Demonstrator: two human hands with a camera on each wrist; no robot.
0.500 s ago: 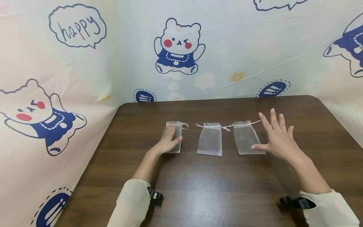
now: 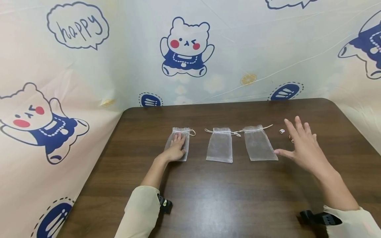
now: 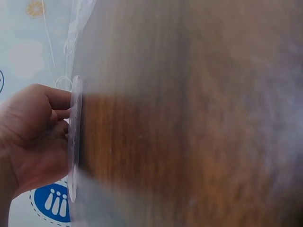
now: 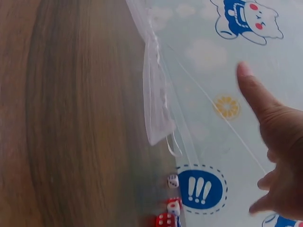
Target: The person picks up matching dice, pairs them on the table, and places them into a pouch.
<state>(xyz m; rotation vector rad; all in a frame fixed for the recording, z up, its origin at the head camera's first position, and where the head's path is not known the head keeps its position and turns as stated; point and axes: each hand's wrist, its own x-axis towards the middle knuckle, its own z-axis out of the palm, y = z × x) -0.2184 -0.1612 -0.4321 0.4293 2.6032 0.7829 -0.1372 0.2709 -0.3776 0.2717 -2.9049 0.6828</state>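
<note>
Three sheer white drawstring bags lie in a row on the table: a left bag (image 2: 169, 142), a middle bag (image 2: 219, 147) and a right bag (image 2: 259, 145). My left hand (image 2: 174, 150) rests on the left bag, fingers pointing away from me. From the left wrist view, that hand (image 3: 35, 137) meets the bag's edge (image 3: 75, 142). Beyond the right bag's lower right corner my right hand (image 2: 308, 150) hovers with spread fingers, holding nothing. Beside its fingers sit a white die (image 2: 281, 131) and red dice, partly covered; the right wrist view shows a red die (image 4: 165, 220) more plainly.
The brown wooden table (image 2: 190, 198) has a rounded far edge. Behind it hangs a pale cloth (image 2: 238, 43) printed with bears. White drawstrings (image 2: 238, 133) of the middle and right bags meet between them.
My right hand has moved right, off the right bag, and the dice now show beside it. The left hand has slid slightly toward me, uncovering the top of the left bag.
</note>
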